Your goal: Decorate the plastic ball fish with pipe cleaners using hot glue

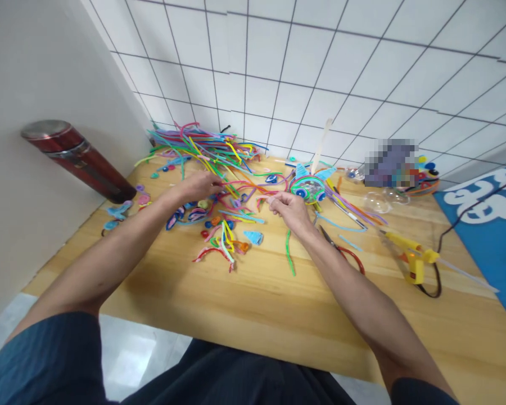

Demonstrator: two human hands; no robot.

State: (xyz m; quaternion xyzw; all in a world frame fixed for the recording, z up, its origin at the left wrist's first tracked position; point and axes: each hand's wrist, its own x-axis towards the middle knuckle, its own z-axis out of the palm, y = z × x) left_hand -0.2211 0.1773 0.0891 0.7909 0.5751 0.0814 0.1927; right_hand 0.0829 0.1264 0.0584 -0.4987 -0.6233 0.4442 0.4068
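My left hand (202,185) is closed among colourful pipe cleaners at the left. Pink strands lie at its fingertips; what the fingers hold I cannot make out. With a pinch, my right hand (290,209) grips the end of a short reddish-pink pipe cleaner (261,201). Just beyond that hand stands a round clear craft fish (308,188) with a green rim, blue eyes and light-blue fins. Below the hands are a bunch of bent pipe cleaners (224,247), a light-blue cone-shaped piece (253,237) and a green pipe cleaner (290,253).
A big pile of pipe cleaners (202,145) lies against the tiled wall. At the left stands a red thermos (84,160). Scissors (351,256) lie beside my right forearm. Farther right are a yellow glue gun (413,256) with its cord, clear plastic domes (377,201) and a blue panel (489,242).
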